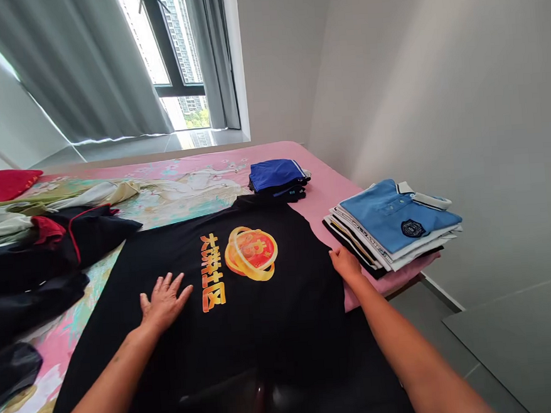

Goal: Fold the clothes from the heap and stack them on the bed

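A black T-shirt (293,318) lies spread out on the bed, its printed side up. The print shows yellow-orange characters and a round red-and-gold emblem. My left hand (164,302) rests flat on the shirt with fingers spread, left of the characters. At the shirt's right edge, my right hand (345,264) has its fingers closed on the black cloth. Just beyond that hand sits a stack of folded shirts, with a light blue polo shirt (389,214) on top. The near part of the black shirt is dark and hard to make out.
A smaller pile of folded clothes, blue on top (277,173), sits beyond the shirt. Loose dark clothes (30,280) are heaped at left, near a red cushion (3,184). The bed's pink sheet (320,165) ends at right, beside the wall. Grey curtains (81,63) flank a window.
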The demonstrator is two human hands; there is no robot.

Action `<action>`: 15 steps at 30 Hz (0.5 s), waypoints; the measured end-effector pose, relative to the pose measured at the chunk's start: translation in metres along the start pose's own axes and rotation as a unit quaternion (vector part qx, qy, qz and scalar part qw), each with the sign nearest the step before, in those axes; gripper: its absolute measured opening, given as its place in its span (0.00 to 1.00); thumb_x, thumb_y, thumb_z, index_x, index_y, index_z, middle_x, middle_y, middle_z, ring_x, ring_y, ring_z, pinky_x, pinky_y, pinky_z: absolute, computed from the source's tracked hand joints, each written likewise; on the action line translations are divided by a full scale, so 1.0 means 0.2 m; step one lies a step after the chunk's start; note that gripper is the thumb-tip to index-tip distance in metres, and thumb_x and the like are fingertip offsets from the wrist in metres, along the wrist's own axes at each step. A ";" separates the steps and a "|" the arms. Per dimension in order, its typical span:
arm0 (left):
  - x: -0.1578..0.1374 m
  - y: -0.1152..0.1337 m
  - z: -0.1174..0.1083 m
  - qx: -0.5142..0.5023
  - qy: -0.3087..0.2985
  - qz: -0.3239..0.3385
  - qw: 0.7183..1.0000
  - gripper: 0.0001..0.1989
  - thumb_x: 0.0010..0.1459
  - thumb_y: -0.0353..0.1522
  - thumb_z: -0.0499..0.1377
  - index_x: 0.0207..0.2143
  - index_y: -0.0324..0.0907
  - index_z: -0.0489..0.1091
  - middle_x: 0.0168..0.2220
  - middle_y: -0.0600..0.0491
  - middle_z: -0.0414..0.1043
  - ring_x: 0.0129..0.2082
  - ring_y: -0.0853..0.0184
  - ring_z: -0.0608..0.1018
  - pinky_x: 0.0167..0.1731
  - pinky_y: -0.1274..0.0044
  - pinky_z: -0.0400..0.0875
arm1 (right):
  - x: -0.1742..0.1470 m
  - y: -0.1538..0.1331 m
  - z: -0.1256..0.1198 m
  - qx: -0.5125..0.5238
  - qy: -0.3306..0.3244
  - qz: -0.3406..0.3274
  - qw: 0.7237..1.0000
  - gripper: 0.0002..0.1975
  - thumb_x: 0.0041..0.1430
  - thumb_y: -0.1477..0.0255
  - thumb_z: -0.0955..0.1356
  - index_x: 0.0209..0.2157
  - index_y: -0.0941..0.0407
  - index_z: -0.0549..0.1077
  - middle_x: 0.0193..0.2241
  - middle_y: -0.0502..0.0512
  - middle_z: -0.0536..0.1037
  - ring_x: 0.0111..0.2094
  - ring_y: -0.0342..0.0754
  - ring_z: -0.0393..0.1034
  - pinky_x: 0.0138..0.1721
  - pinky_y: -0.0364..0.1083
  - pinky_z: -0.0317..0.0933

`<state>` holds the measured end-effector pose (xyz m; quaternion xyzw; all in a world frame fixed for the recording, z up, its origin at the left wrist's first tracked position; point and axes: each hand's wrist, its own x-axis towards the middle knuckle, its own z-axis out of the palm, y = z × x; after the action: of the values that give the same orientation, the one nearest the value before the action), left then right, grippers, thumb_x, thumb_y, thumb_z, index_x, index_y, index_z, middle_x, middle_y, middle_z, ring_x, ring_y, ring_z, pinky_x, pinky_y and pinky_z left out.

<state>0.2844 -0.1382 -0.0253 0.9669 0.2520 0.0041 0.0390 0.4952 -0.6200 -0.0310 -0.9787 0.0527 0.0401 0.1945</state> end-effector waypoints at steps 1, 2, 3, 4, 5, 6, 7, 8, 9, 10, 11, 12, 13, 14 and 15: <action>-0.08 0.01 0.01 0.004 0.008 0.008 1.000 0.29 0.61 0.46 0.43 0.62 0.47 0.55 0.67 0.45 0.46 0.67 0.54 0.45 0.59 0.50 0.33 | 0.00 0.02 -0.02 -0.002 0.002 -0.007 1.000 0.16 0.62 0.62 0.60 0.40 0.59 0.72 0.36 0.62 0.77 0.40 0.53 0.72 0.41 0.47 0.60; -0.16 0.00 0.03 0.005 0.013 0.012 1.000 0.29 0.61 0.46 0.43 0.62 0.48 0.56 0.67 0.46 0.46 0.67 0.54 0.45 0.59 0.50 0.33 | -0.01 0.03 -0.03 -0.005 0.007 -0.015 1.000 0.16 0.62 0.62 0.61 0.40 0.59 0.72 0.36 0.62 0.77 0.41 0.54 0.72 0.41 0.48 0.60; -0.24 -0.02 0.04 0.005 0.014 0.010 1.000 0.29 0.61 0.46 0.43 0.62 0.47 0.56 0.67 0.45 0.46 0.67 0.54 0.45 0.59 0.50 0.34 | -0.02 0.02 -0.05 -0.007 0.015 -0.025 1.000 0.16 0.61 0.63 0.61 0.42 0.60 0.72 0.38 0.64 0.76 0.42 0.55 0.71 0.42 0.49 0.60; -0.31 -0.05 0.05 0.004 0.013 0.001 1.000 0.29 0.61 0.46 0.43 0.62 0.47 0.56 0.66 0.45 0.46 0.67 0.54 0.46 0.59 0.50 0.34 | -0.04 0.01 -0.06 -0.009 0.026 -0.038 0.999 0.17 0.61 0.63 0.62 0.45 0.61 0.70 0.40 0.66 0.75 0.44 0.57 0.70 0.44 0.50 0.60; -0.38 -0.08 0.06 0.003 0.011 -0.011 1.000 0.29 0.61 0.45 0.43 0.62 0.46 0.56 0.66 0.44 0.47 0.67 0.54 0.46 0.59 0.50 0.35 | -0.08 -0.03 -0.06 -0.010 0.037 -0.057 0.998 0.19 0.61 0.64 0.62 0.48 0.62 0.69 0.44 0.68 0.74 0.47 0.57 0.69 0.47 0.51 0.59; -0.44 -0.11 0.07 0.003 0.008 -0.023 1.000 0.29 0.61 0.45 0.43 0.62 0.46 0.56 0.66 0.44 0.47 0.66 0.54 0.46 0.59 0.49 0.36 | -0.12 -0.08 -0.05 -0.008 0.046 -0.082 0.996 0.20 0.62 0.65 0.61 0.50 0.62 0.67 0.47 0.69 0.71 0.50 0.57 0.66 0.49 0.52 0.57; -0.49 -0.12 0.06 0.003 0.006 -0.032 0.999 0.29 0.61 0.45 0.43 0.62 0.45 0.56 0.66 0.44 0.48 0.66 0.53 0.47 0.59 0.49 0.37 | -0.17 -0.15 -0.03 -0.003 0.052 -0.117 0.992 0.21 0.62 0.65 0.60 0.53 0.61 0.65 0.51 0.68 0.69 0.53 0.56 0.63 0.53 0.51 0.55; -0.52 -0.12 0.05 0.002 0.006 -0.035 0.999 0.29 0.61 0.45 0.43 0.62 0.44 0.56 0.66 0.44 0.48 0.66 0.53 0.47 0.59 0.49 0.37 | -0.22 -0.23 0.00 0.004 0.055 -0.161 0.985 0.21 0.63 0.64 0.59 0.55 0.60 0.64 0.54 0.66 0.66 0.57 0.54 0.59 0.56 0.52 0.52; -0.55 -0.11 0.04 0.000 0.007 -0.031 0.999 0.29 0.61 0.45 0.44 0.63 0.44 0.55 0.66 0.44 0.48 0.66 0.54 0.47 0.59 0.50 0.38 | -0.28 -0.31 0.04 0.012 0.052 -0.208 0.977 0.22 0.64 0.64 0.58 0.56 0.58 0.62 0.57 0.64 0.64 0.59 0.53 0.55 0.58 0.52 0.49; -0.57 -0.10 0.03 -0.003 0.007 -0.020 1.000 0.30 0.61 0.45 0.44 0.63 0.44 0.55 0.66 0.44 0.48 0.66 0.54 0.47 0.59 0.50 0.37 | -0.34 -0.38 0.08 0.018 0.041 -0.254 0.966 0.23 0.64 0.63 0.57 0.58 0.57 0.61 0.60 0.61 0.61 0.62 0.52 0.51 0.60 0.54 0.45; -0.58 -0.08 0.02 -0.006 0.006 -0.006 1.000 0.30 0.61 0.45 0.45 0.63 0.45 0.54 0.66 0.45 0.47 0.66 0.55 0.47 0.60 0.51 0.37 | -0.40 -0.43 0.12 0.020 0.022 -0.293 0.956 0.24 0.65 0.62 0.57 0.59 0.56 0.59 0.62 0.59 0.58 0.63 0.51 0.47 0.62 0.56 0.41; -0.60 -0.08 0.01 -0.009 0.005 0.009 1.000 0.30 0.61 0.45 0.45 0.63 0.45 0.54 0.66 0.45 0.47 0.66 0.55 0.47 0.60 0.52 0.35 | -0.44 -0.46 0.17 0.016 -0.003 -0.321 0.947 0.25 0.64 0.61 0.57 0.60 0.55 0.58 0.63 0.58 0.55 0.64 0.52 0.44 0.62 0.58 0.38; -0.62 -0.09 0.01 -0.009 0.005 0.017 1.000 0.29 0.61 0.45 0.46 0.63 0.46 0.54 0.66 0.46 0.47 0.66 0.56 0.47 0.60 0.52 0.34 | -0.46 -0.46 0.20 0.006 -0.028 -0.334 0.942 0.26 0.64 0.60 0.57 0.61 0.54 0.57 0.64 0.56 0.54 0.65 0.52 0.42 0.62 0.60 0.36; -0.65 -0.13 0.00 -0.009 0.008 0.013 1.000 0.29 0.61 0.45 0.47 0.63 0.47 0.55 0.66 0.46 0.48 0.66 0.55 0.47 0.60 0.52 0.32 | -0.47 -0.42 0.22 -0.008 -0.049 -0.334 0.941 0.26 0.63 0.59 0.57 0.61 0.53 0.57 0.64 0.55 0.53 0.65 0.52 0.42 0.62 0.62 0.34; -0.69 -0.19 0.00 -0.008 0.016 -0.005 1.000 0.29 0.60 0.45 0.47 0.62 0.47 0.55 0.66 0.46 0.48 0.66 0.55 0.47 0.60 0.51 0.31 | -0.47 -0.36 0.23 -0.022 -0.058 -0.323 0.944 0.27 0.62 0.58 0.58 0.60 0.52 0.58 0.64 0.55 0.54 0.65 0.53 0.42 0.62 0.63 0.33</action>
<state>0.1442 -0.1722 -0.0276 0.9650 0.2579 0.0213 0.0432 0.4079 -0.5290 -0.0366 -0.9433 -0.2783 0.0329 0.1781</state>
